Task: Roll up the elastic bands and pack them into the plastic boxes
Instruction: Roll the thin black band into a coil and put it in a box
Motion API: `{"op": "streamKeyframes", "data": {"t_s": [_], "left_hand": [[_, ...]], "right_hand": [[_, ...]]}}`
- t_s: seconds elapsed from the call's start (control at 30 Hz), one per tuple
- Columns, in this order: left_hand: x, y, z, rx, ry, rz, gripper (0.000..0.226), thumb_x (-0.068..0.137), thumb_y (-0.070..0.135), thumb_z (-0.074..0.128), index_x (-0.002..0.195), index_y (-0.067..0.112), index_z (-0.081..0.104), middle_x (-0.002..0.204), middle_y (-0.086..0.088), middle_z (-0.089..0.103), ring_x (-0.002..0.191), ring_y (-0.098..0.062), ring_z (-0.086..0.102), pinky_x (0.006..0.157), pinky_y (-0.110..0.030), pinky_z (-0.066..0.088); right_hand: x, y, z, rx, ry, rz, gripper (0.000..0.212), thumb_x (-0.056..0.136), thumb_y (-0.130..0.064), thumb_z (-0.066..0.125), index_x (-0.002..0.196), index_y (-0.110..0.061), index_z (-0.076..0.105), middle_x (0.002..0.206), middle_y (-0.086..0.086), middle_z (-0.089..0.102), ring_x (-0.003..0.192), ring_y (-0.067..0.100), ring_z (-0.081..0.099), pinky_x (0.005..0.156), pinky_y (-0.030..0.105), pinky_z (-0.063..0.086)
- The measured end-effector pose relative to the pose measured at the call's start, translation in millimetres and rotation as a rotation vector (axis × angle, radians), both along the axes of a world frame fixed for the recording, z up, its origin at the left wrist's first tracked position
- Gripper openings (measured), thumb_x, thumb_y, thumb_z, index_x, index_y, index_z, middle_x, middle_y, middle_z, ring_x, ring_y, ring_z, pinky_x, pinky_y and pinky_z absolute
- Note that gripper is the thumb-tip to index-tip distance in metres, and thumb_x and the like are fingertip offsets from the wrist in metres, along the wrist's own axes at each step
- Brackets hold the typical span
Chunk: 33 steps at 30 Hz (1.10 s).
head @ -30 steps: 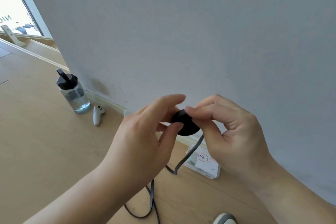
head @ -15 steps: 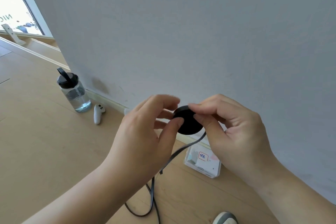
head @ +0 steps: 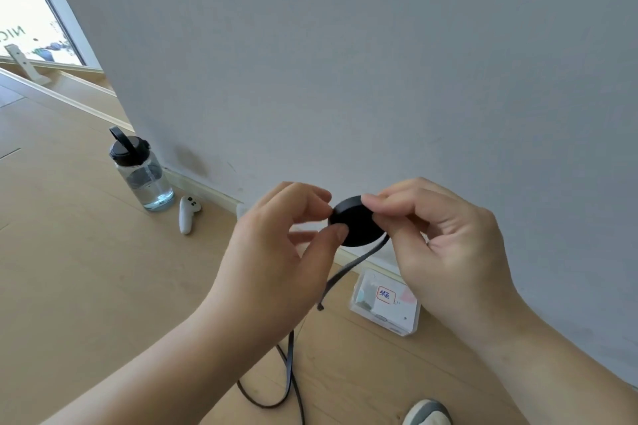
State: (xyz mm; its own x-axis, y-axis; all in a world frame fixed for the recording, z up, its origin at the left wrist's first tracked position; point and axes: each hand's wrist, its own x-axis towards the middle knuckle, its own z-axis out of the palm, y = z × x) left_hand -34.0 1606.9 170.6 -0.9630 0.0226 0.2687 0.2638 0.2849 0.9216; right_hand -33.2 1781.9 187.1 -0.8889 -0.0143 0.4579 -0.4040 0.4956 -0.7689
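Mid-air in front of wall (head: 345,62): both hands on black elastic band roll (head: 355,228). left hand (head: 272,262) thumb + fingers pinch its left edge, right hand (head: 445,245) thumb/index clamped on top-right edge. From roll's underside the loose tail (head: 345,272) hangs, drops behind left wrist to wood floor (head: 86,269), loops there. Labelled plastic box (head: 386,304) on floor by skirting, under right hand. Far left by wall: water bottle (head: 141,172) + white controller (head: 188,214); shoe tip (head: 428,414) at btm edge

Your elastic band (head: 357,226) is plain black; the plastic box (head: 407,319) is clear, its white label (head: 386,295) edged red, lettered blue; the water bottle (head: 148,183) clear with a black lid (head: 126,148); the controller (head: 187,214) white.
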Motion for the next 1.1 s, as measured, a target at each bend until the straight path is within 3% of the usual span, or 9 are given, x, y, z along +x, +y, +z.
{"op": "streamKeyframes", "data": {"t_s": [0.07, 0.13, 0.23, 0.33, 0.43, 0.63, 0.73, 0.9, 1.1], "left_hand": [[-0.3, -1.0, 1.7, -0.108, 0.102, 0.011, 0.026, 0.088, 0.004, 0.077, 0.106, 0.022, 0.070, 0.099, 0.017, 0.073, 0.094, -0.003, 0.073, 0.080, -0.019, 0.059], [-0.3, -3.4, 2.6, -0.112, 0.102, 0.002, 0.037, 0.087, 0.002, 0.077, 0.113, 0.028, 0.069, 0.098, 0.022, 0.073, 0.092, -0.001, 0.072, 0.079, -0.017, 0.057], [-1.4, -6.0, 6.7, -0.039, 0.001, -0.032, 0.040, 0.088, 0.001, 0.076, 0.107, 0.035, 0.072, 0.090, 0.020, 0.076, 0.084, -0.005, 0.074, 0.074, -0.020, 0.059], [-4.3, -8.9, 7.3, 0.116, -0.075, -0.030, 0.037, 0.090, 0.000, 0.074, 0.104, 0.034, 0.073, 0.090, 0.013, 0.077, 0.084, -0.009, 0.076, 0.073, -0.024, 0.061], [-4.0, -7.7, 4.5, 0.171, -0.120, -0.040, 0.035, 0.091, 0.000, 0.073, 0.104, 0.032, 0.072, 0.096, 0.010, 0.078, 0.087, -0.012, 0.077, 0.082, -0.040, 0.064], [-0.4, -3.3, 0.7, -0.126, 0.107, -0.040, 0.041, 0.090, 0.002, 0.075, 0.119, 0.030, 0.071, 0.101, 0.020, 0.073, 0.100, 0.000, 0.069, 0.074, -0.014, 0.058], [-3.7, -4.6, 3.3, 0.055, -0.020, -0.017, 0.039, 0.089, 0.003, 0.076, 0.108, 0.037, 0.072, 0.097, 0.020, 0.074, 0.095, -0.006, 0.072, 0.076, -0.022, 0.062], [-5.0, -5.2, 4.5, 0.348, -0.179, -0.061, 0.035, 0.089, -0.003, 0.075, 0.100, 0.030, 0.077, 0.094, 0.002, 0.076, 0.089, -0.020, 0.079, 0.086, -0.040, 0.063], [-3.6, -7.3, 7.3, 0.106, -0.090, -0.075, 0.033, 0.089, 0.005, 0.077, 0.104, 0.035, 0.076, 0.093, 0.018, 0.077, 0.090, -0.001, 0.074, 0.075, -0.020, 0.061]], "right_hand": [[-2.3, 2.8, -0.8, 0.059, 0.061, 0.014, 0.024, 0.090, 0.009, 0.072, 0.088, -0.013, 0.082, 0.088, -0.005, 0.075, 0.087, 0.012, 0.073, 0.076, 0.016, 0.053], [-2.1, 3.2, -0.1, 0.068, 0.087, 0.045, 0.024, 0.089, 0.010, 0.071, 0.088, -0.011, 0.082, 0.089, -0.005, 0.075, 0.087, 0.008, 0.073, 0.073, 0.012, 0.053], [-0.6, 1.2, 0.3, 0.017, 0.055, 0.032, 0.026, 0.087, 0.007, 0.074, 0.090, -0.018, 0.081, 0.085, -0.009, 0.076, 0.086, 0.006, 0.073, 0.074, 0.010, 0.052], [-1.1, 2.0, 1.7, -0.198, -0.089, -0.014, 0.028, 0.083, -0.003, 0.081, 0.089, -0.030, 0.079, 0.085, -0.016, 0.078, 0.082, 0.005, 0.075, 0.074, 0.010, 0.054], [-0.7, 3.1, 2.7, -0.174, -0.075, 0.010, 0.025, 0.083, 0.000, 0.080, 0.089, -0.024, 0.080, 0.086, -0.012, 0.079, 0.085, 0.011, 0.075, 0.076, 0.012, 0.054], [0.5, -1.9, 1.3, 0.049, 0.010, 0.017, 0.018, 0.085, 0.002, 0.079, 0.089, -0.016, 0.079, 0.081, -0.011, 0.076, 0.081, 0.006, 0.074, 0.073, 0.012, 0.054], [2.6, -1.7, 4.2, -0.092, -0.046, -0.006, 0.023, 0.081, -0.003, 0.083, 0.089, -0.024, 0.079, 0.084, -0.017, 0.077, 0.080, 0.001, 0.074, 0.073, 0.007, 0.052], [0.9, 0.7, 3.7, -0.183, -0.102, 0.003, 0.033, 0.082, 0.003, 0.081, 0.090, -0.028, 0.080, 0.088, -0.015, 0.079, 0.085, 0.010, 0.076, 0.076, 0.012, 0.054], [-3.8, 3.3, 4.1, -0.094, -0.056, 0.047, 0.030, 0.079, 0.011, 0.080, 0.077, -0.019, 0.079, 0.077, -0.008, 0.075, 0.079, 0.011, 0.073, 0.071, 0.011, 0.051]]}}
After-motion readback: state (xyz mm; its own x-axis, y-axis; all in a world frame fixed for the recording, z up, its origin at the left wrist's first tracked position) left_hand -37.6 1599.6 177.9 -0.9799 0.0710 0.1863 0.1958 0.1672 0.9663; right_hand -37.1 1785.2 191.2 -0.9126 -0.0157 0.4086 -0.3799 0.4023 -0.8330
